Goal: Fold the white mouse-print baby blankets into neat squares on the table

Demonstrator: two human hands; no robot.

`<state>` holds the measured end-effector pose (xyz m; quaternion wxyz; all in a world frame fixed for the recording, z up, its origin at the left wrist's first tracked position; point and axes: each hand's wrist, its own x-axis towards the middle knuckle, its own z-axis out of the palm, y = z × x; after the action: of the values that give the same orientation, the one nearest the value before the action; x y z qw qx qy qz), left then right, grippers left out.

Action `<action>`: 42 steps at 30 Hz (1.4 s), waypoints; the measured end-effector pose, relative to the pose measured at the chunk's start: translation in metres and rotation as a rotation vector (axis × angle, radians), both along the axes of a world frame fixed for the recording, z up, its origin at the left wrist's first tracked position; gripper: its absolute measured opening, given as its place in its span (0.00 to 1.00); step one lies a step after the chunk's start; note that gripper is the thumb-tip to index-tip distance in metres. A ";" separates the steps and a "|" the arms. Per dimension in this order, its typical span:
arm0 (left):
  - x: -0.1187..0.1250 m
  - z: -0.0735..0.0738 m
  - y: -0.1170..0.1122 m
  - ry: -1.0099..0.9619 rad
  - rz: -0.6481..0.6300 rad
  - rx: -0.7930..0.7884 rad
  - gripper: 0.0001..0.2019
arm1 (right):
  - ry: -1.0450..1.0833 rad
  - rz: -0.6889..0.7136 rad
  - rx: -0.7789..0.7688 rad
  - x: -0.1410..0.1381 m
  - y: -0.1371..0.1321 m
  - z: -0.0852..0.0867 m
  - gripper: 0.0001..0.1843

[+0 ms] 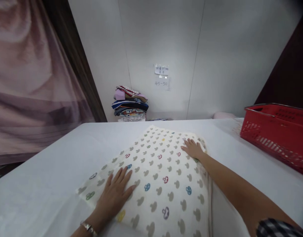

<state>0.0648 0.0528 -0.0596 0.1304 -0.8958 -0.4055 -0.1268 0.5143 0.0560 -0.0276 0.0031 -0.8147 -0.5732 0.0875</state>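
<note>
At the near edge of the white table (42,171), the left hand (116,194) lies flat on the patterned cloth (161,177), fingers stretched out, gripping nothing. The cloth is spread mid-table, reaching the near edge. The right hand (193,148) rests on its far right corner, fingers likewise flat and released. A red basket (274,131) stands at the table's right edge.

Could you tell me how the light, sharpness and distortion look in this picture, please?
Head view: soft, even light, no glare; faint shadows beside the left hand and right hand on the cloth; wide-angle stretch warps the curtain and basket at the edges; the note is blurry.
</note>
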 end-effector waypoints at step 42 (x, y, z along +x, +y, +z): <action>0.062 0.032 0.128 -0.022 0.200 -0.486 0.36 | -0.079 -0.010 0.108 0.022 0.089 -0.030 0.38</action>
<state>0.1272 0.1804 -0.0277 -0.0812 -0.8548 -0.5120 -0.0217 0.5366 0.1451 -0.0578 0.0251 -0.8189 -0.5729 0.0242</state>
